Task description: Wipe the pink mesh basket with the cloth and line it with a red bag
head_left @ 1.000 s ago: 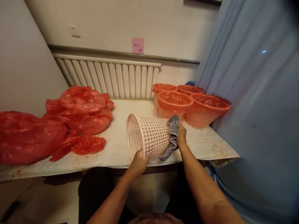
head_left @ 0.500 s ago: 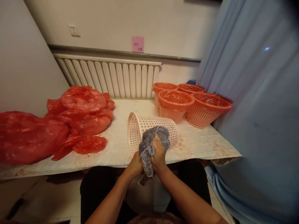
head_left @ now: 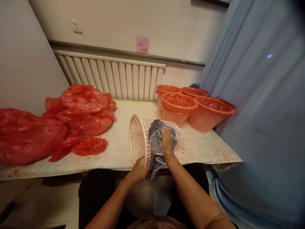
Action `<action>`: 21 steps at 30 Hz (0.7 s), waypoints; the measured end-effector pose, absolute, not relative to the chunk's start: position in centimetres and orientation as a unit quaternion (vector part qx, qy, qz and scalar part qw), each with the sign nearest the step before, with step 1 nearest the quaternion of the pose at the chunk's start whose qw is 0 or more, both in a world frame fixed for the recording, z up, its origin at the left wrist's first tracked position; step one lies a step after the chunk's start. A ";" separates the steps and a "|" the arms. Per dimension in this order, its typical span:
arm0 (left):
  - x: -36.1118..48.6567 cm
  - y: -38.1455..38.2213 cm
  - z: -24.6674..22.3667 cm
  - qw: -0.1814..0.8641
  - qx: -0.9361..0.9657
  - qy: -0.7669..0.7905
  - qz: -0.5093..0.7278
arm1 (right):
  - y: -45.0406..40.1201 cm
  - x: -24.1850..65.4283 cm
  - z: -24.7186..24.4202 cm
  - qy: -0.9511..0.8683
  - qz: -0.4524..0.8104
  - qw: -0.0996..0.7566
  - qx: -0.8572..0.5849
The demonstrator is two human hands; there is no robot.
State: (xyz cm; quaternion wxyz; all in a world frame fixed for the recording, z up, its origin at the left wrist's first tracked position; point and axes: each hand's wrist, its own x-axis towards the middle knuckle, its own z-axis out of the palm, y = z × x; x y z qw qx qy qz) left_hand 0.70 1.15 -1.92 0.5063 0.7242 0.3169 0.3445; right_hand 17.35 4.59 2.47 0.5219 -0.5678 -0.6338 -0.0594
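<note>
A pale pink perforated basket (head_left: 137, 136) lies on its side on the table, its mouth facing left. My left hand (head_left: 140, 171) grips its rim at the near edge, the thumb on the rim and the other fingers partly hidden. A grey cloth with a light purple edge (head_left: 156, 141) is bunched in my right hand (head_left: 167, 144), which presses it against the basket's outer side. The cloth's loose end hangs down beside my left hand.
Several baskets lined with red bags (head_left: 178, 108) stand at the back right, by a blue curtain (head_left: 262, 127). Filled red plastic bags (head_left: 83, 108) lie on the left of the cloth-covered table (head_left: 119, 152). A radiator (head_left: 114, 76) is behind.
My right hand and the grey cloth have moved slightly up and to the right along the basket's side. More of the basket's rim shows above my left hand, which still holds it.
</note>
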 end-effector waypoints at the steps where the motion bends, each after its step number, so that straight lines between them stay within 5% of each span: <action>1: 0.9 1.1 -1.5 0.524 0.709 0.317 0.350 | 4.4 17.3 2.2 -0.634 -0.064 0.524 -0.566; 7: 2.5 1.3 0.8 0.620 0.592 0.317 0.406 | 3.3 17.2 1.5 -0.648 -0.073 0.527 -0.545; 21: 1.6 2.3 0.8 0.513 0.684 0.360 0.373 | 6.2 27.5 0.2 -0.528 0.009 0.521 -0.671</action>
